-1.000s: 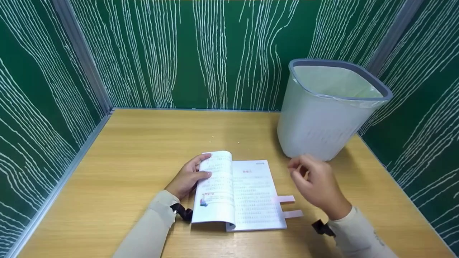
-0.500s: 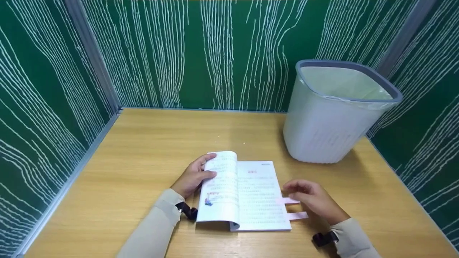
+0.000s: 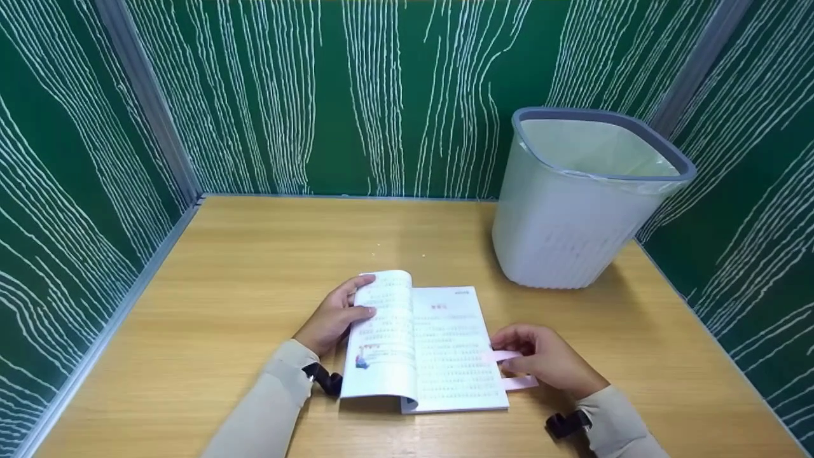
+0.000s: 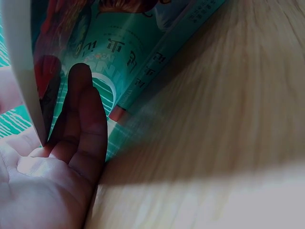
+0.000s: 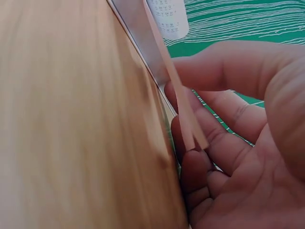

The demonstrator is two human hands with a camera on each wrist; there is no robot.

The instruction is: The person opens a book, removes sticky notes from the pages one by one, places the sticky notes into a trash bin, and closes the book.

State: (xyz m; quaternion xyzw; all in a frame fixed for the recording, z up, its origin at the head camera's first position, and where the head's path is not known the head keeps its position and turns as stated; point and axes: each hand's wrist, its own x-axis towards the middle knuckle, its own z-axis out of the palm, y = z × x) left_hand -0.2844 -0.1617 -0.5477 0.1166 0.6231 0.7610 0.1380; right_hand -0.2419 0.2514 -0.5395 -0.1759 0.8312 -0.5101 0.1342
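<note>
An open book lies on the table, its left-hand pages curling upward. My left hand grips that side, thumb on the printed page and fingers behind the green illustrated cover. Two pink paper tabs stick out from the right edge: an upper tab and a lower tab. My right hand pinches around the upper tab at the book's edge, with its index finger above and thumb below. In the right wrist view the curled fingers surround the pink strips; the exact contact is partly hidden.
A white waste bin with a grey rim and pale liner stands at the back right of the wooden table. Green panels with white lines enclose the back and sides. Tiny white bits lie behind the book.
My right hand has come down from in front of the bin to the book's right edge and closed around the upper tab. My left hand has kept its hold on the book.
</note>
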